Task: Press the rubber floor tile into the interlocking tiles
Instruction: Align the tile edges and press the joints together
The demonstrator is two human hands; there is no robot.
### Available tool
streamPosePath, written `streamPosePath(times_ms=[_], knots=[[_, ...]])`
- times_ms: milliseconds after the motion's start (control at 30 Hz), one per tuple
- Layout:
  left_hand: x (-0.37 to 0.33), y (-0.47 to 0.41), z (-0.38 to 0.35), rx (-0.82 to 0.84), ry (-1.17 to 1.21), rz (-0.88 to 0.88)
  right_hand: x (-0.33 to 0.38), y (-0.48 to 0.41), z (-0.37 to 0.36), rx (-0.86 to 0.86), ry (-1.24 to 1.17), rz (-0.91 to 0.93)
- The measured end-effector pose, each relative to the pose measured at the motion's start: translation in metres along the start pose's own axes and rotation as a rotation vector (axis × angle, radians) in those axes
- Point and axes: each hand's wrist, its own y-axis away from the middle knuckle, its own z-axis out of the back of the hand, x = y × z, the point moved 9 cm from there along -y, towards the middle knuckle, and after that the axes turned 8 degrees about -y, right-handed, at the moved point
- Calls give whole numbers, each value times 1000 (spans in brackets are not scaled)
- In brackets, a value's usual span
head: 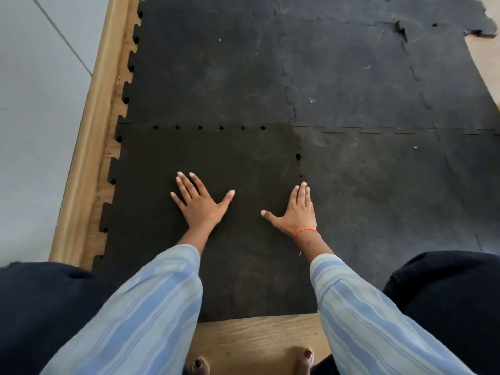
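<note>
Rubber floor tile (216,158), darker than its neighbours, lies flat on the wooden floor (257,336) at the near-left corner of the laid mat. Its far edge meets the interlocking tiles (365,77) along a seam where a row of small dark gaps shows, so the tabs there appear not fully seated; from this angle I cannot tell how deep they sit. A similar gap or two shows on the tile's right seam, just beyond the right hand. Left hand (198,203) rests palm down on the tile near its middle, fingers spread and flat, gripping nothing. Right hand (296,211) also lies palm down and flat, fingers together and thumb out, at the tile's right edge with the fingertips over the seam to the adjoining tile; an orange thread band (304,231) circles that wrist. Both forearms wear pale blue striped sleeves (151,307). The tile's left edge shows free jigsaw tabs beside a wooden skirting board (89,147) that runs along a grey wall (32,104). Two toes (308,355) show on bare floor just short of the tile's near edge.
</note>
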Motion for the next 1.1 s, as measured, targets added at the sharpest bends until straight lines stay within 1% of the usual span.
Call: streamPosePath(times_ms=[100, 267, 367, 433, 533, 600, 700, 767, 833, 933, 1033, 1100], knots=[[-29, 11, -10, -10, -26, -80, -3, -2, 1, 73, 50, 12], [-33, 8, -11, -13, -56, -65, -10, -9, -9, 198, 130, 16], [-34, 7, -12, -23, -54, -74, -13, -9, -12, 222, 139, -2], [-36, 7, -10, -50, -52, -96, -11, -9, -12, 209, 153, -7], [-39, 9, -13, -50, -75, -135, -7, -10, -3, 96, 140, 5], [-40, 8, -14, -61, -78, -140, -8, -15, 1, 60, 105, 4], [-39, 6, -15, -99, -81, -132, -12, -23, -4, 100, 125, 0], [-39, 6, -16, -93, -78, -130, -11, -25, -5, 128, 137, -20], [-40, 6, -14, -93, -84, -143, -8, -27, -4, 117, 131, -39], [-45, 1, -12, -47, -106, -197, -4, -33, 4, 32, 68, -16], [-51, -14, -9, 5, -171, -282, 3, -53, 22, -64, 78, 74], [-57, -30, -5, 70, -204, -336, 15, -78, 39, -71, 96, 128]])
